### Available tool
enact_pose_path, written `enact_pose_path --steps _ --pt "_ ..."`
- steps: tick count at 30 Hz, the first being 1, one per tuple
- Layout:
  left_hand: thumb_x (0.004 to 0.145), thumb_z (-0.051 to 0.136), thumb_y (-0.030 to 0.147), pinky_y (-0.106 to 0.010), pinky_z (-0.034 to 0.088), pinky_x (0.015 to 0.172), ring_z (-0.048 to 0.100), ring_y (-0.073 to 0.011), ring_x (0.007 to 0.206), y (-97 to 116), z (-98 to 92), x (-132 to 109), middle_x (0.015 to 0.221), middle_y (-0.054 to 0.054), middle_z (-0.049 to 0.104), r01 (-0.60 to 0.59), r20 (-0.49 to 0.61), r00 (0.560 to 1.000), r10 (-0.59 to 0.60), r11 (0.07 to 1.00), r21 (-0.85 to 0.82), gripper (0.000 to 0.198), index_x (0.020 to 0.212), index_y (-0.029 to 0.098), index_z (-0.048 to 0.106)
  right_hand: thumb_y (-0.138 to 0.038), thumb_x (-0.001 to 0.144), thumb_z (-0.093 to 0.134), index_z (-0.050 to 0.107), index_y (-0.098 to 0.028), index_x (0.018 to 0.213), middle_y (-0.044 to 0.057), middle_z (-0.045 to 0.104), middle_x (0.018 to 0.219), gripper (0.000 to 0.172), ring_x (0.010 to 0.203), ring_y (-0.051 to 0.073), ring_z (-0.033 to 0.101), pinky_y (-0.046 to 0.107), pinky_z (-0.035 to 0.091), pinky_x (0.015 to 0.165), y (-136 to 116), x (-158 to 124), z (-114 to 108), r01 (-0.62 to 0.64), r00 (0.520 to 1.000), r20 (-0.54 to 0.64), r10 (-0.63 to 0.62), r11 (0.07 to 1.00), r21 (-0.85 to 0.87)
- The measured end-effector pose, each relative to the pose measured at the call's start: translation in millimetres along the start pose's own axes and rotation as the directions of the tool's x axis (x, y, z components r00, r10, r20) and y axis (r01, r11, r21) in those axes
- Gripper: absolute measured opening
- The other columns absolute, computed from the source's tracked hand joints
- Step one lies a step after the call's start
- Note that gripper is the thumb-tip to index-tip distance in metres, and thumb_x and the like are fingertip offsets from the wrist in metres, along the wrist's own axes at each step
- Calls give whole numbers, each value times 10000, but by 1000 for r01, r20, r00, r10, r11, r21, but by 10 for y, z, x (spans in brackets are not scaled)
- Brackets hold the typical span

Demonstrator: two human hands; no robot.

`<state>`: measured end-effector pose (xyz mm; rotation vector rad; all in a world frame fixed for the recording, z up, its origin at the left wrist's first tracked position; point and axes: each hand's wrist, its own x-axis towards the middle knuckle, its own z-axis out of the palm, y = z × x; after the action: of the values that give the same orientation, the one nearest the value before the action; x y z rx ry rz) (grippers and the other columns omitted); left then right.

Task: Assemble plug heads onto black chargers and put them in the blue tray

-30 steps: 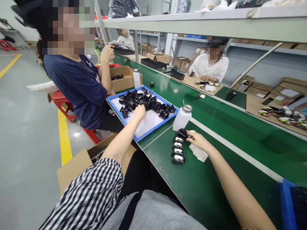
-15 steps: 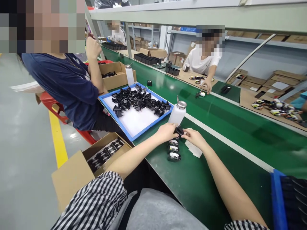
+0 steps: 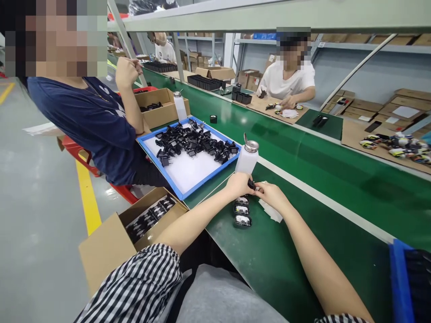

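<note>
The left hand (image 3: 238, 183) and right hand (image 3: 272, 196) grip one black case (image 3: 251, 184) between them. Three filled cases (image 3: 243, 220) lie at its seven o'clock, one bottle (image 3: 247, 161) (metal-topped) at twelve.

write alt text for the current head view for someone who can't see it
A person's left hand and right hand hold a small black part above a green workbench, near a row of black parts with white insides. A white bottle stands just beyond; a blue-rimmed tray of black plugs lies to the left.
</note>
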<state>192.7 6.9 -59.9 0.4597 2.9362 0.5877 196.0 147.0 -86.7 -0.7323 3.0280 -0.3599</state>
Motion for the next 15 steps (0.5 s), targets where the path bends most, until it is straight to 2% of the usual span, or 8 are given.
enact_pose_path --steps 9,15 --pt "517 608 408 -242 416 623 546 -183 733 28 -2 -18 745 -30 594 28 -2 1000 -28 1000 5 387 835 193 552 -234 712 484 584 -174 784 47 584 691 137 639 168 551 230 381 539 10 -13 2 1 1000 -11 -2 994 -111" --pt "512 612 425 -253 418 635 547 -188 729 28 -6 -9 739 -35 598 -2 -10 1000 2 1000 21 400 824 182 551 -231 704 488 585 -190 655 21 587 659 116 628 159 546 230 376 540 37 -14 -10 5 1000 11 -5 1000 4"
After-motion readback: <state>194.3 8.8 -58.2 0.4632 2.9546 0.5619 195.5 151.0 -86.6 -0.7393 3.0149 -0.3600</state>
